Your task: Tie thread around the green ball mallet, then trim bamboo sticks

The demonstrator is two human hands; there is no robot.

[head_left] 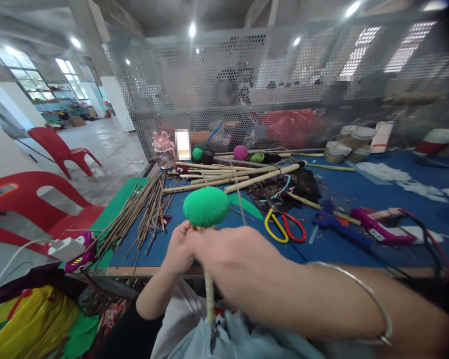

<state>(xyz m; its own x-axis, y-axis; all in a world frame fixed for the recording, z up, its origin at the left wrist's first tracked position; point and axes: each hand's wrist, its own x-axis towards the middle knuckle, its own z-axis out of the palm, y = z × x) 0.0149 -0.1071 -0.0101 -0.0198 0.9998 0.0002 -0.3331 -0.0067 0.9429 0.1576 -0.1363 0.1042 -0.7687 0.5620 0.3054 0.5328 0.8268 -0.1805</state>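
Observation:
A round green fabric ball (pixel 206 205) sits on top of a pale wooden stick (pixel 209 299) that runs down toward my lap. My left hand (pixel 179 249) is closed around the stick just under the ball. My right hand (pixel 232 259) is next to it, fingers curled at the ball's base, blurred by motion; a silver bangle (pixel 374 299) circles that wrist. A thin thread (pixel 238 194) rises from between my hands.
The blue table (pixel 359 189) carries a bundle of thin twigs (pixel 142 209), wooden sticks with coloured ball heads (pixel 239 172), yellow and red scissors (pixel 284 227), two glue guns (pixel 377 227) and dark fabric. Red plastic chairs (pixel 30 199) stand left. A perforated screen (pixel 247 75) backs the table.

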